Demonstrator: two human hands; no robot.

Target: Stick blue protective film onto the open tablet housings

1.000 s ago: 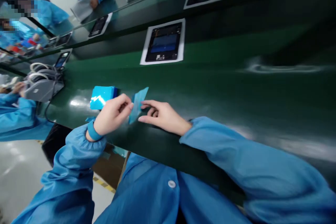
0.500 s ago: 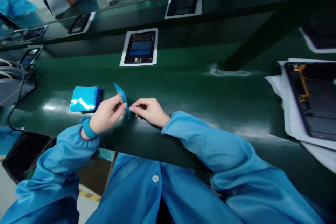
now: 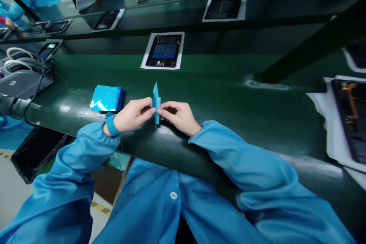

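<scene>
A thin blue sheet (image 3: pixel 156 101) stands on edge between my two hands, above the green bench (image 3: pixel 228 110). My left hand (image 3: pixel 134 114) pinches it from the left side, and a blue band circles that wrist. From the right, my right hand (image 3: pixel 180 115) pinches the sheet's edge with thumb and forefinger, its fingertips close to those of the left. A stack of shiny blue sheets (image 3: pixel 105 98) lies to the left of my left hand. Beyond my hands, an opened tablet-like device (image 3: pixel 165 50) rests on a white sheet.
Grey equipment with cables (image 3: pixel 24 78) sits at the left. At the right lies another opened device (image 3: pixel 353 118) on white sheets. A dark slanted post (image 3: pixel 303 53) rises from the bench. More devices line the back, where people in blue work. A black bin (image 3: pixel 37 152) stands below left.
The view has shifted, so the bench items appear farther right. My right hand has met the blue sheet and now pinches it too; the sheet looks more upright and folded or peeled apart.
</scene>
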